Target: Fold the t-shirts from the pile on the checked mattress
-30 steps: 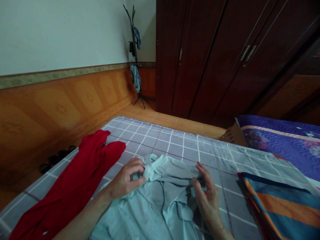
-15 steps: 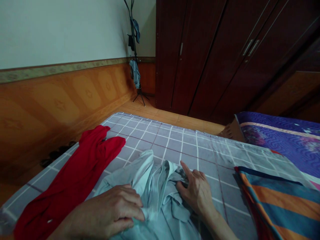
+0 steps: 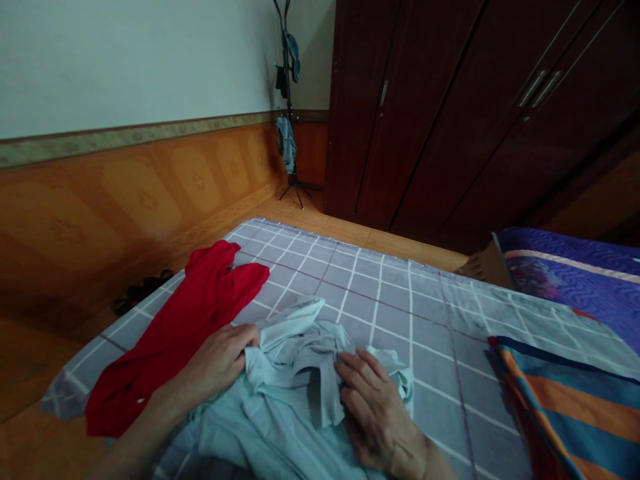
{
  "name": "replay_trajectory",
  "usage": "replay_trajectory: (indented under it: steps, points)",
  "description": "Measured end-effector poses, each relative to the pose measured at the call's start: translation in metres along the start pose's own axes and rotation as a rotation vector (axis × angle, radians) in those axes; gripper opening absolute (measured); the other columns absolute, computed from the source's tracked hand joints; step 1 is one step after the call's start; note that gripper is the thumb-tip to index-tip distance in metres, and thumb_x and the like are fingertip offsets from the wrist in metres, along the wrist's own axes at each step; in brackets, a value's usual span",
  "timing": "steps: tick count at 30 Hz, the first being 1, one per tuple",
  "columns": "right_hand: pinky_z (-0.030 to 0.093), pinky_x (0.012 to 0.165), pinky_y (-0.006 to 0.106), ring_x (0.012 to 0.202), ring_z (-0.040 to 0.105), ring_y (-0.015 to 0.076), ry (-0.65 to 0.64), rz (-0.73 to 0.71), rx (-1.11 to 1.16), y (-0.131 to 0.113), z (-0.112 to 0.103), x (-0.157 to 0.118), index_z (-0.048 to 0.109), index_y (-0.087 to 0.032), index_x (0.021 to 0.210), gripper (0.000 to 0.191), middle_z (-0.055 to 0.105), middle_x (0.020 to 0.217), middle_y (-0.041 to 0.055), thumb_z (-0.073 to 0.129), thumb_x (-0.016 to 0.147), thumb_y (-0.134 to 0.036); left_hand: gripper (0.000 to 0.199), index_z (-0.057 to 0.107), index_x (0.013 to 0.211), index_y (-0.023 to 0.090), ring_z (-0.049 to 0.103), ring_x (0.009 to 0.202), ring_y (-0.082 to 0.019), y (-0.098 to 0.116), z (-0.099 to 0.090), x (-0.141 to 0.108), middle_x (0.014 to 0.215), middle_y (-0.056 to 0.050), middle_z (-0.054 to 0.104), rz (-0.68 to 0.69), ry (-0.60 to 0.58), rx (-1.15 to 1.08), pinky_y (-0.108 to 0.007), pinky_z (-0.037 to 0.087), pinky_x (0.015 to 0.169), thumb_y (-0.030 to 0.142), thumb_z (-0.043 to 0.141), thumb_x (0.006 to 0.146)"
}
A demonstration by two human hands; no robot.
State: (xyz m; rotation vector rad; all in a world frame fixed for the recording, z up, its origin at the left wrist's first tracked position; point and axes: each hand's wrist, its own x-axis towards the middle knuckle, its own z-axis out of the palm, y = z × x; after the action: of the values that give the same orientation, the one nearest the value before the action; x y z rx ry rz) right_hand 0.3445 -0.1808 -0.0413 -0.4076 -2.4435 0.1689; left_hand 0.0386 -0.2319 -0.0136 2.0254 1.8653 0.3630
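At six o'clock, the left hand (image 3: pixel 223 359) gripped a shirt (image 3: pixel 280 415); the right hand (image 3: pixel 374 408) curled over it, hold unclear.

And there's the shirt (image 3: pixel 277 421) on the bed sheet (image 3: pixel 383 310), with another garment (image 3: pixel 185 350) over at ten o'clock and a cloth (image 3: pixel 583 403) out at three. Beyond the sheet's far edge, coat rack (image 3: pixel 289 97) at twelve, wardrobe (image 3: pixel 425 120) at one, and a quilt (image 3: pixel 575 270) at two.
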Motion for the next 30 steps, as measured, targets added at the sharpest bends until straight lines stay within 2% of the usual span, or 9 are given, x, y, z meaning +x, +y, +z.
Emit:
replay_trajectory:
  steps: [3,6,9,13,18,20,23,25,30]
  points:
    - [0.034,0.104,0.043,0.1,0.055,0.0222,-0.064,-0.008,0.08,-0.015,0.009,0.005,0.052,-0.02,0.081,0.014,0.062,0.087,0.0072,0.044,0.073,-0.01,0.016,0.054,0.083,0.021,0.059,0.08,-0.019,-0.02,-0.009,0.005,0.083,-0.002,0.062,-0.101,0.417,-0.221,-0.029,0.044,0.072,0.013,0.046,0.071]
    - [0.035,0.103,0.042,0.088,0.055,0.0204,-0.118,-0.002,0.067,-0.02,0.015,0.005,0.049,-0.021,0.075,0.012,0.059,0.078,0.0046,0.043,0.075,-0.01,0.016,0.049,0.082,0.021,0.061,0.08,-0.019,-0.034,-0.018,0.008,0.085,-0.002,0.063,-0.138,0.83,-0.552,-0.028,0.047,0.071,0.02,0.058,0.069]
    - [0.033,0.105,0.043,0.092,0.053,0.0215,-0.175,-0.007,0.026,-0.021,0.018,0.004,0.049,-0.022,0.075,0.01,0.06,0.083,0.0048,0.045,0.076,-0.012,0.024,0.045,0.08,0.021,0.063,0.078,-0.018,-0.036,-0.02,0.013,0.084,-0.001,0.064,-0.091,0.983,-0.849,-0.027,0.049,0.069,0.019,0.065,0.066]
    - [0.039,0.097,0.041,0.085,0.052,0.0208,-0.226,0.015,0.025,-0.023,0.02,0.002,0.05,-0.021,0.075,0.008,0.059,0.081,0.0044,0.048,0.075,-0.013,0.026,0.042,0.077,0.021,0.064,0.075,-0.017,-0.033,-0.011,0.023,0.079,0.002,0.065,-0.07,1.019,-1.096,-0.026,0.049,0.066,0.019,0.065,0.065]
    - [0.044,0.073,0.036,0.073,0.053,0.0205,-0.121,0.254,0.159,-0.016,0.011,0.005,0.059,-0.019,0.082,0.012,0.061,0.077,0.0051,0.048,0.078,-0.016,0.029,0.039,0.077,0.022,0.06,0.063,-0.013,-0.034,-0.013,0.024,0.071,0.005,0.061,-0.175,0.972,-1.088,-0.022,0.045,0.06,0.025,0.064,0.065]
    - [0.043,0.065,0.033,0.068,0.054,0.02,-0.008,0.503,0.334,-0.005,0.001,0.006,0.061,-0.019,0.076,0.013,0.06,0.069,0.0037,0.052,0.08,-0.026,0.025,0.043,0.082,0.022,0.054,0.054,-0.01,-0.033,-0.019,0.024,0.065,0.007,0.057,-0.231,0.855,-1.005,-0.02,0.041,0.054,0.025,0.063,0.067]
    - [0.035,0.047,0.025,0.05,0.049,0.0151,0.25,1.111,0.752,0.018,-0.014,0.003,0.057,-0.02,0.065,0.026,0.055,0.054,-0.0009,0.061,0.075,-0.044,0.024,0.052,0.086,0.018,0.051,0.051,-0.01,-0.028,-0.028,0.035,0.065,0.004,0.058,-0.254,0.633,-0.886,-0.02,0.037,0.05,0.032,0.064,0.07]
    - [0.033,0.041,0.023,0.042,0.046,0.0129,0.408,1.375,0.994,0.033,-0.021,0.0,0.054,-0.02,0.062,0.031,0.053,0.049,-0.0031,0.07,0.067,-0.047,0.026,0.056,0.082,0.015,0.052,0.055,-0.011,-0.021,-0.033,0.048,0.068,0.001,0.061,-0.23,0.525,-0.817,-0.02,0.037,0.05,0.036,0.064,0.069]
    - [0.044,0.048,0.027,0.052,0.058,0.0184,0.543,1.488,1.135,0.052,-0.021,-0.003,0.061,-0.019,0.065,0.026,0.064,0.058,0.0009,0.074,0.058,-0.039,0.027,0.058,0.066,0.014,0.04,0.05,-0.009,-0.003,-0.039,0.085,0.055,0.004,0.045,-0.117,0.406,-0.603,-0.019,0.027,0.045,0.039,0.056,0.074]
